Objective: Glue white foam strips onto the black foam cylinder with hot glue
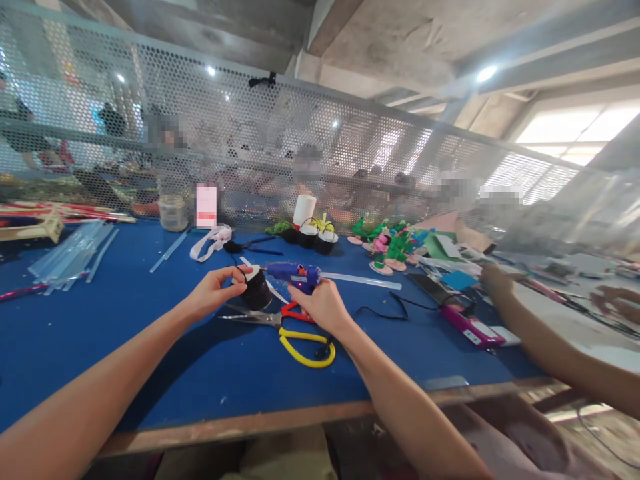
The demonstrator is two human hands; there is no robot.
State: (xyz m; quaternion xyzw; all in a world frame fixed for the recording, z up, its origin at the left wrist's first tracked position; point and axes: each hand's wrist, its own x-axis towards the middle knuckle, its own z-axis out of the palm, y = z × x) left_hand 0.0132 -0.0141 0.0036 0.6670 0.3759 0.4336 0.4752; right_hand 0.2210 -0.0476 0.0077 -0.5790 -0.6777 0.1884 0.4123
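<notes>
My left hand (219,291) pinches the side of a small black cup-shaped piece (258,291) with a white top, tilted above the table. In my right hand (323,303) is a blue glue gun (290,272), its nozzle pointing left at the rim of the black piece. A clear glue stick (361,281) sticks out of the gun's back end. Below both hands lie scissors (277,322) with one red and one yellow handle, blades towards the left. My fingers hide part of the gun's grip.
Clear glue sticks (75,253) lie at left on the blue table (190,380). Behind stand a glass jar (173,212), small black pots (326,241) and green decorations (397,248). A purple power strip (470,327) lies at right, near another person's arm (540,333). A perforated screen (240,133) rises behind.
</notes>
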